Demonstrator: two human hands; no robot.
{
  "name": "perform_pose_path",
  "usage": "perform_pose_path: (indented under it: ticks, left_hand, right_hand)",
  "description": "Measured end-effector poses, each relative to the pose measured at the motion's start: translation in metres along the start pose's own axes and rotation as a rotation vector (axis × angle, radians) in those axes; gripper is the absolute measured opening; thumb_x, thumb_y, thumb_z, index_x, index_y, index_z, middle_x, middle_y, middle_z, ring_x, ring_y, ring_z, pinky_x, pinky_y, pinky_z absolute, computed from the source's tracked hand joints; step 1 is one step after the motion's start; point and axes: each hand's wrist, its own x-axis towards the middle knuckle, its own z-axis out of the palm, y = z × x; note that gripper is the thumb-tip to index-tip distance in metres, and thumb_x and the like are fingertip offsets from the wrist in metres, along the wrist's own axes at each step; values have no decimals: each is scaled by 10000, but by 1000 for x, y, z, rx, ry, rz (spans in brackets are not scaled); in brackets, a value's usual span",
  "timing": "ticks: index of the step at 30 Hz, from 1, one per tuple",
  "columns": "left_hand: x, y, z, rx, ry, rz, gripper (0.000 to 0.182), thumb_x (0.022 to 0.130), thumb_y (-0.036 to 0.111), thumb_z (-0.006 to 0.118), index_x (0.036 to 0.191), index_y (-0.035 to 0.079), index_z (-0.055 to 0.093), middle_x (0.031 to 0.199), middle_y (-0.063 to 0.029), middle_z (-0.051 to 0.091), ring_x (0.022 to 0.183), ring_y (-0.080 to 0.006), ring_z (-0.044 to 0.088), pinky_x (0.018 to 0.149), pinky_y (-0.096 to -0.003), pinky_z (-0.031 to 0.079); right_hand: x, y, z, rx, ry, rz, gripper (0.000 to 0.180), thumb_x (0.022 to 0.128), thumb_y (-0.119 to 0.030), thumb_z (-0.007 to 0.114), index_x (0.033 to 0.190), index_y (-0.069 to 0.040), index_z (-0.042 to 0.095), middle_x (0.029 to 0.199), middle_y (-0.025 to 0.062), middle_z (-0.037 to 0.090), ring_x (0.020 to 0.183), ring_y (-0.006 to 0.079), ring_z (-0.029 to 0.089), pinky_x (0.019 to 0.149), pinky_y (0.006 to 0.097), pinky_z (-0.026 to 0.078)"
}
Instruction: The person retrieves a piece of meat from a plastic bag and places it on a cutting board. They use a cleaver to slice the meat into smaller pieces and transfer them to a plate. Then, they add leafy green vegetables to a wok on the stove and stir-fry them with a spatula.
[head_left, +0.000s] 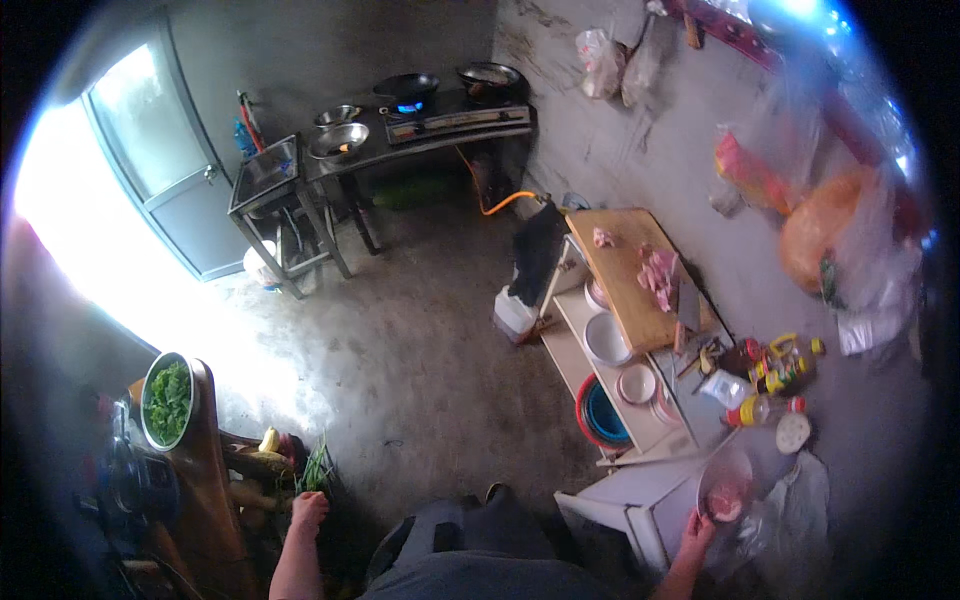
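My right hand (699, 531) grips the near rim of a bowl (706, 469) with a piece of pinkish-red meat (724, 502) inside. The bowl is at the top of a white cabinet or appliance (626, 487); whether it rests there is unclear. My left hand (310, 510) is low on the left with its fingers curled. Long green leaves, like scallions (318, 469), show just beyond it, and I cannot tell whether it holds them. Cut raw meat (658, 279) and a cleaver (686, 307) lie on a wooden cutting board (615, 255) on a shelf unit.
A gas stove (457, 124) burns under one wok (406, 87), with a second wok (489, 76) beside it. Several bottles (765, 409) lie or stand on the right. A bowl of leafy greens (168, 405) sits on a wooden surface (202, 480). An open door (150, 150) is far left.
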Motion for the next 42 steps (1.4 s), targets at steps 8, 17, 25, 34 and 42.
perform_pose_path:
  ticks: [8, 17, 25, 34, 42]
  left_hand:
    - [-31, -16, 79, 261, 36, -18, 229, 869, 260, 654, 864, 31, 664, 684, -46, 626, 570, -146, 570, 511, -291, 447]
    - [-68, -9, 65, 433, 111, 10, 663, 969, 510, 424, 667, 12, 740, 714, -110, 711, 790, -223, 681, 796, -341, 518]
    - [-33, 1, -25, 220, 268, 11, 466, 897, 350, 452, 737, 28, 749, 774, -134, 717, 768, -285, 677, 756, -377, 515]
    - [10, 83, -81, -269, 579, 91, 483, 955, 416, 536, 783, 12, 737, 714, -41, 668, 670, -128, 606, 671, -291, 480]
    - [154, 169, -77, -431, 575, 159, 316, 899, 83, 627, 1185, -26, 547, 1059, -89, 592, 858, -144, 596, 707, -275, 537]
  right_hand:
    - [-9, -70, 62, -418, 7, 525, 299, 959, -288, 586, 921, 8, 567, 853, 115, 641, 746, 187, 647, 583, 333, 553]
    - [-53, -4, 354, -947, -690, 542, 294, 977, -300, 543, 905, -16, 566, 577, 102, 594, 394, 169, 540, 362, 287, 442]
    - [-139, 93, 572, -1105, -1168, 500, 207, 969, -232, 553, 902, -37, 545, 641, 111, 636, 444, 154, 566, 388, 259, 449]
    - [-257, 152, 749, -1255, -1496, 516, 193, 951, -233, 601, 969, -41, 601, 777, 88, 681, 603, 121, 634, 533, 254, 514]
    - [-249, 206, 925, -1280, -1506, 451, 230, 960, -268, 593, 919, -42, 598, 777, 72, 687, 602, 110, 630, 537, 262, 510]
